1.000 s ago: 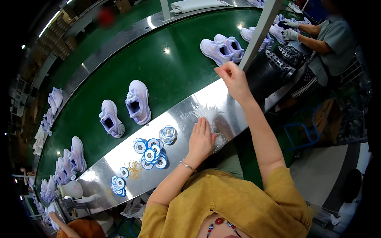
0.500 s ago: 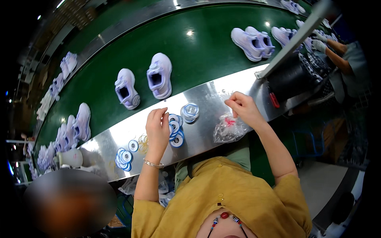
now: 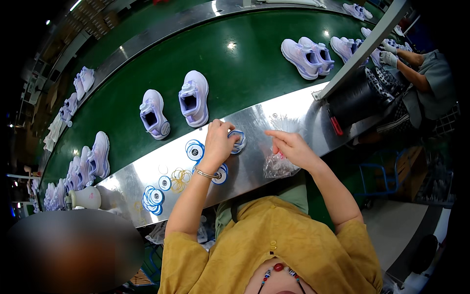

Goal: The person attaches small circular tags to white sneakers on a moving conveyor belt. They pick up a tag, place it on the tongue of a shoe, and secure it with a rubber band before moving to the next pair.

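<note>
Blue-rimmed round tags (image 3: 239,143) lie in a stack on the metal ledge. My left hand (image 3: 221,142) is at the stack's left side, its thumb and fingers closed at the edge of the top tag. More round tags (image 3: 194,150) spread beneath and beside my left wrist. To the right, my right hand (image 3: 290,148) hovers over a clear plastic bag (image 3: 280,166) with something pink in it. Its thumb and fingers are pinched together; whatever they hold is too small to make out. Thin clear plastic strands (image 3: 286,123) fan out just beyond that hand.
Two lilac sneakers (image 3: 194,99) stand on the green belt (image 3: 240,73) before me. Yellow rubber bands (image 3: 180,180) and another pile of round tags (image 3: 153,199) lie at left. A slanted metal post (image 3: 360,51) rises at right, near a co-worker's gloved hands (image 3: 389,55).
My left hand has moved right, from the loose tags onto the stack. My right hand has shifted slightly left and nearer to me, over the bag. The strands now show more plainly.
</note>
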Available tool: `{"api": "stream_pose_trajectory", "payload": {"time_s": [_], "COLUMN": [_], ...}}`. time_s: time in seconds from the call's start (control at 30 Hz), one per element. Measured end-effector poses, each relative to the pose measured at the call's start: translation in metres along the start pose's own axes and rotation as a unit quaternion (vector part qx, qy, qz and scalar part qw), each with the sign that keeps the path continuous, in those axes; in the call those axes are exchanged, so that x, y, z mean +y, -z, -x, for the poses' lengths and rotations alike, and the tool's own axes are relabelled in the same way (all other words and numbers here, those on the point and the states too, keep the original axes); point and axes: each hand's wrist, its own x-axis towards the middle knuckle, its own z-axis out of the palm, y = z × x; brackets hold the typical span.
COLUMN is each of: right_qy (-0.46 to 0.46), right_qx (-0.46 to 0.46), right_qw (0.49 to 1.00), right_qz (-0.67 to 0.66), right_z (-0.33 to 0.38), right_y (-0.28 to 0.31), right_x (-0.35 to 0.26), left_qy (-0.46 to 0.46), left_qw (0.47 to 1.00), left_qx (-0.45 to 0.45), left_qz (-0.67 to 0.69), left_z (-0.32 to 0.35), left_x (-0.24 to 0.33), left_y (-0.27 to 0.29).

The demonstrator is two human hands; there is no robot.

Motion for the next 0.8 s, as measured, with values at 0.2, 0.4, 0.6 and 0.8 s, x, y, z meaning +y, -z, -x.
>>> {"api": "stream_pose_trajectory", "payload": {"time_s": [0.2, 0.4, 0.6, 0.8], "right_qy": [-0.066, 0.072, 0.11, 0.088], "right_qx": [0.011, 0.154, 0.205, 0.202], "right_qw": [0.994, 0.985, 0.971, 0.975], "right_qz": [-0.087, -0.035, 0.057, 0.034], "right_z": [-0.004, -0.011, -0.018, -0.011], "right_y": [-0.012, -0.023, -0.021, -0.021], "right_x": [-0.013, -0.019, -0.016, -0.02], "left_qy": [0.13, 0.221, 0.197, 0.214], "left_qw": [0.948, 0.83, 0.82, 0.834], "left_qx": [-0.035, 0.02, 0.054, 0.077], "left_qz": [0.289, 0.511, 0.535, 0.502], "left_z": [-0.003, 0.013, 0.017, 0.02], "left_x": [0.017, 0.065, 0.077, 0.074], "left_y": [0.013, 0.002, -0.009, -0.013]}}
